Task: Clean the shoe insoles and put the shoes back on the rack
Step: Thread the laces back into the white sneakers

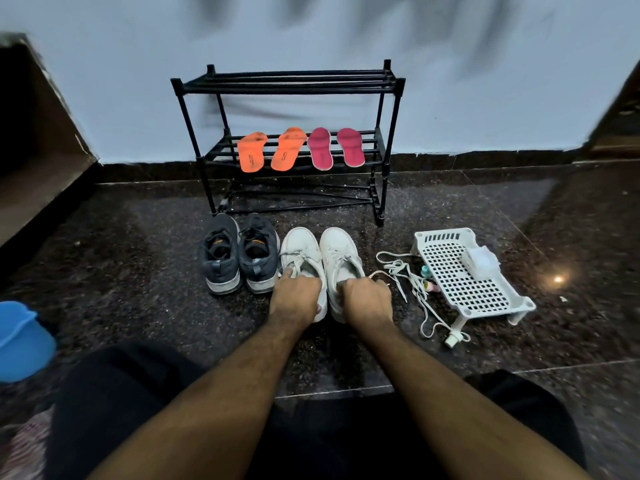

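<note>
A black shoe rack [390, 109] stands against the wall. Two orange insoles [252, 152] and two pink insoles [320, 148] lie on its middle shelf. On the floor in front stand a dark grey pair of shoes [221, 258] and a white pair. My left hand [296, 294] grips the heel opening of the left white shoe [301, 251]. My right hand [367, 297] grips the heel opening of the right white shoe [341, 251]. Both white shoes rest on the floor, toes toward the rack.
A white perforated plastic tray [460, 282] lies to the right with a white cloth [481, 263] on it. Loose white laces [405, 271] and small bottles [427, 277] lie beside it. A blue container [20, 341] sits at far left. Dark granite floor all round.
</note>
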`<state>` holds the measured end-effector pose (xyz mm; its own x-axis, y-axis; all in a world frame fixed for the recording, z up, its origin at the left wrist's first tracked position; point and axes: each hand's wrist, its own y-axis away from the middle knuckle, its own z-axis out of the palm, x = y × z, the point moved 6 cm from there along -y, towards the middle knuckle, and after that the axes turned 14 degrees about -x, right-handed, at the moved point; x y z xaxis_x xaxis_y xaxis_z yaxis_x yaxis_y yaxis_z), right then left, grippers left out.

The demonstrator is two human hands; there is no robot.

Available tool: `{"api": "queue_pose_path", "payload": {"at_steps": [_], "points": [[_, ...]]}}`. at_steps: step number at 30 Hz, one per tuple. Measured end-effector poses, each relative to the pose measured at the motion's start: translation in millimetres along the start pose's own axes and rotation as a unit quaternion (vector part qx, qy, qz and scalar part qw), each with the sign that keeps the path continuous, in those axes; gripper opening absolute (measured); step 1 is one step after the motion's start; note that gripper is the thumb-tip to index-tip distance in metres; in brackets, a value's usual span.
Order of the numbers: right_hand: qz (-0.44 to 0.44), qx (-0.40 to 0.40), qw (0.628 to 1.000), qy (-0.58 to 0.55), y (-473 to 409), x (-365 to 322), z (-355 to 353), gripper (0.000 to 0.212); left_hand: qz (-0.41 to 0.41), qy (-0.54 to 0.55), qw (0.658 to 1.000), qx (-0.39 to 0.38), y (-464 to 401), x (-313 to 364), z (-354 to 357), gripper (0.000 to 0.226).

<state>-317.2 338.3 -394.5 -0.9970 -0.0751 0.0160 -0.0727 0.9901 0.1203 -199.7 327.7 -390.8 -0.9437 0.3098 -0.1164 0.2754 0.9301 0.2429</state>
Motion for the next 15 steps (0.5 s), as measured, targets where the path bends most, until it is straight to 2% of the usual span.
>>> {"api": "queue_pose_path", "payload": {"at_steps": [7, 15], "points": [[0.010, -0.002, 1.000, -0.011, -1, -2, 1, 0.022, -0.013, 0.008, 1.000, 0.004, 7, -10, 0, 0.032], [0.000, -0.056, 0.998, -0.029, 12, -6, 42, 0.023, -0.011, 0.016, 0.997, -0.069, 18, -1, 51, 0.025]]}}
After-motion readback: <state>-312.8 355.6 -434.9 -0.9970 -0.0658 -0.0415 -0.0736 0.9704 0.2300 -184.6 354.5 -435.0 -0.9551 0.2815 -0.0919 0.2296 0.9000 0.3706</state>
